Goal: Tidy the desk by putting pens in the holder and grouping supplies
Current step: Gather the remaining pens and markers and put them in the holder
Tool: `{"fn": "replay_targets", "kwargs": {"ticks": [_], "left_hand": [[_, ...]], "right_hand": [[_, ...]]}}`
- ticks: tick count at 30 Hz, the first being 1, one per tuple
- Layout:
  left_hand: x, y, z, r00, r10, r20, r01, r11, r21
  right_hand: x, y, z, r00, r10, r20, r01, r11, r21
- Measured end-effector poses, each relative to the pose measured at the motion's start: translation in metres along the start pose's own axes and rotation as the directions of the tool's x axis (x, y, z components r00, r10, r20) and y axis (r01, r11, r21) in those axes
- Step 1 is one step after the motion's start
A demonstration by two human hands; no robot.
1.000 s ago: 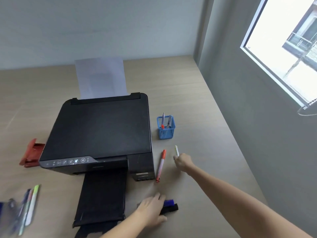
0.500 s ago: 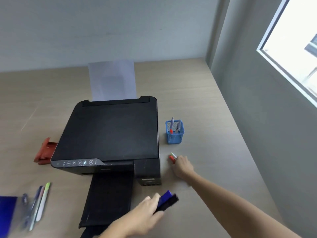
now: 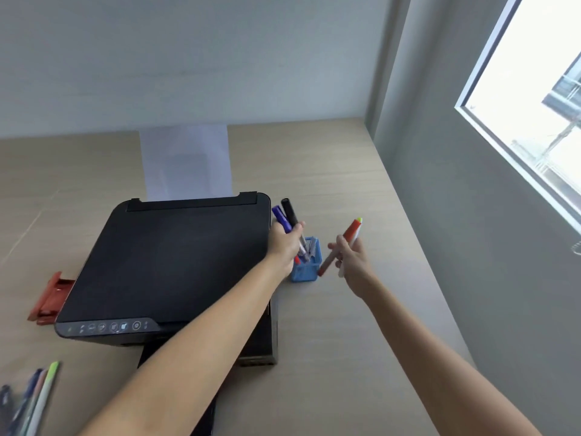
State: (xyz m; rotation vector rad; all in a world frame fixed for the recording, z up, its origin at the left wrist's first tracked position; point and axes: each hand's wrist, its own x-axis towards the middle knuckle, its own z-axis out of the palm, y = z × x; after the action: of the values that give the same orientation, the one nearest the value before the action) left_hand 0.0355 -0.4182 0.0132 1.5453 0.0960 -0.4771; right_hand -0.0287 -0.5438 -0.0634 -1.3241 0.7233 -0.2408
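A blue mesh pen holder (image 3: 304,272) stands on the desk right of the printer, with pens in it. My left hand (image 3: 284,245) hovers over its left side, shut on a blue marker (image 3: 281,218) and a black marker (image 3: 290,212), their lower ends down at the holder's mouth. My right hand (image 3: 352,262) is just right of the holder, shut on an orange-capped marker (image 3: 349,236) and a white pen with a green tip (image 3: 358,223), both tilted. Several more pens (image 3: 34,398) lie at the desk's near left corner.
A black printer (image 3: 169,262) with paper (image 3: 187,162) in its rear feed fills the desk's middle; its output tray sticks out toward me. A red stapler-like object (image 3: 50,298) lies left of it. A grey wall and window bound the desk on the right.
Both hands lifted off the desk with their pens and moved to the holder. My left hand carried the blue and black markers up from the front; my right raised the orange marker and white pen.
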Motion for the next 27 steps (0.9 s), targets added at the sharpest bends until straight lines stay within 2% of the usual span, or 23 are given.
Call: {"fn": "replay_targets", "kwargs": {"ticks": [3, 12, 19, 23, 27], "left_hand": [[0.032, -0.012, 0.008, 0.989, -0.041, -0.139, 0.038, 0.999, -0.022], [0.064, -0.048, 0.02, 0.976, -0.089, -0.201, 0.122, 0.979, 0.162], [0.067, -0.049, 0.016, 0.973, -0.184, -0.142, 0.205, 0.967, 0.152], [0.069, -0.047, 0.015, 0.976, -0.192, -0.1, 0.204, 0.971, 0.122], [0.069, -0.037, 0.016, 0.975, -0.217, -0.042, 0.221, 0.963, 0.155]], "right_hand": [[0.014, -0.007, 0.015, 0.998, -0.037, -0.043, 0.04, 0.997, 0.061], [0.035, 0.01, 0.044, 0.994, -0.051, -0.093, 0.055, 0.998, 0.04], [0.035, 0.008, 0.05, 0.988, -0.05, -0.147, 0.067, 0.991, 0.114], [0.027, 0.017, 0.05, 0.987, -0.028, -0.157, 0.028, 1.0, -0.002], [0.017, 0.023, 0.043, 0.994, -0.031, -0.109, 0.025, 0.998, -0.062]]}}
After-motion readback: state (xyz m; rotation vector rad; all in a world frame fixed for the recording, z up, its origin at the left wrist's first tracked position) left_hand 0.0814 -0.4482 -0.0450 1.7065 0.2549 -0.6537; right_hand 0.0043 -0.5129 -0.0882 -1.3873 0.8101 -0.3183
